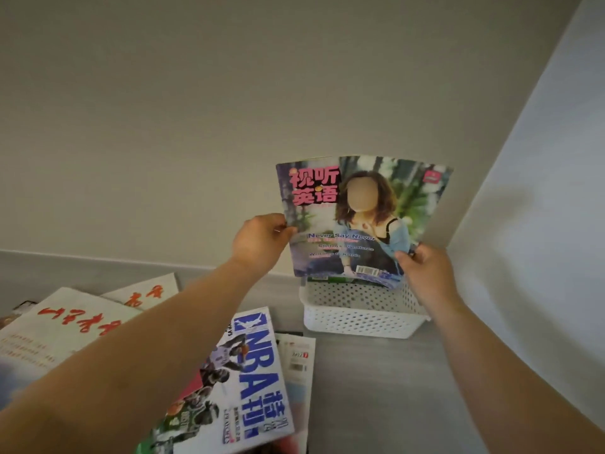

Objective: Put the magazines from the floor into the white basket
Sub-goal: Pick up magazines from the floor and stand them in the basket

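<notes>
Floor, left: white paper magazines w/ red script (65, 322) & glossy blue-titled NBA magazine (252, 381) lie overlapped. Left hand (262, 240) pinches left edge of colourful portrait-cover magazine (360, 217), upright, bottom edge at rim of white perforated plastic basket (360, 317). Right hand (422, 267) fingers clamped on its lower right corner. Prob. light, floppy, slick: grip both side edges.

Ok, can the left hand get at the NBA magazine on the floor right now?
Probably not yet: the left hand grips the edge of the upright magazine at the white basket. Once freed, likely yes; the NBA magazine lies on top, nothing resting on it.
</notes>
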Available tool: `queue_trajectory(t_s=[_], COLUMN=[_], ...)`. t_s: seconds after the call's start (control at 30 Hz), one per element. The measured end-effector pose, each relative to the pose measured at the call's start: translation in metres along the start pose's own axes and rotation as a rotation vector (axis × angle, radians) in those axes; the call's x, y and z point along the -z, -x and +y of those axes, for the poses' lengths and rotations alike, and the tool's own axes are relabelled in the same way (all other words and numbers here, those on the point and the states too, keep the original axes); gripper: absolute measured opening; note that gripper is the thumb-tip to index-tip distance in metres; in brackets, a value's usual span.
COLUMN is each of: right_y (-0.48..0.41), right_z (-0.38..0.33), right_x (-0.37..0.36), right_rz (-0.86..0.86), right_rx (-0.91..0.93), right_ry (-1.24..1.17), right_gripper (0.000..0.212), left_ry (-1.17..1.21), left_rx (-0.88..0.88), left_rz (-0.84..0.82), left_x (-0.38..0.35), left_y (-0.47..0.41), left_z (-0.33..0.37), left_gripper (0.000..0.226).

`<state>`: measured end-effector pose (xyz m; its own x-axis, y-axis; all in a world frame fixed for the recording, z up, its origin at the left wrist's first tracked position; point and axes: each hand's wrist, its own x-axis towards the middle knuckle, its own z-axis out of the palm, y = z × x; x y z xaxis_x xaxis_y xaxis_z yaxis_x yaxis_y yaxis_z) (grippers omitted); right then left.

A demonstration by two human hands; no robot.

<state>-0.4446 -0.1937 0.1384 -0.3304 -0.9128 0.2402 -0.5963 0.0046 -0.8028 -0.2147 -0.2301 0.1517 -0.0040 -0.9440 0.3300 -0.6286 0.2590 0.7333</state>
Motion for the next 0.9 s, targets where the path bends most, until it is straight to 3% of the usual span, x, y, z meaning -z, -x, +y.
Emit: queue_trajectory(t_s=[0.23,0.37,0.47,0.63,0.9], right_y=[-0.046,-0.062,-0.065,-0.07,-0.089], right_z=[0.052,0.075,0.087,0.1,0.103], right_x=[0.0,-0.008,-0.023,-0.042,-0.057], right_rz=[0.054,0.04,-0.035,-0.063,-0.034], right_rx=[-0.063,-0.105,-0.139,-0.118,-0.108], right_ry=[-0.037,-0.018,0.008,0.052,-0.017], right_gripper=[0.024,0.031,0.023,0.019,0.02], left_ry=[0.078,0.072,-0.144,-0.375,-0.117], left_rx=[-0.016,0.069,0.132,0.09,0.214], left_rz=[-0.03,-0.069,-0.134,-0.152,0.02], left_x=[-0.061,-0.084,-0.097,-0.107,-0.108], left_y=[-0.045,-0.059,-0.057,-0.053,-0.072], left_z=[0.017,0.009,-0.008,-0.026,-0.037], left_gripper=[0.019,0.024,0.033,0.024,0.021])
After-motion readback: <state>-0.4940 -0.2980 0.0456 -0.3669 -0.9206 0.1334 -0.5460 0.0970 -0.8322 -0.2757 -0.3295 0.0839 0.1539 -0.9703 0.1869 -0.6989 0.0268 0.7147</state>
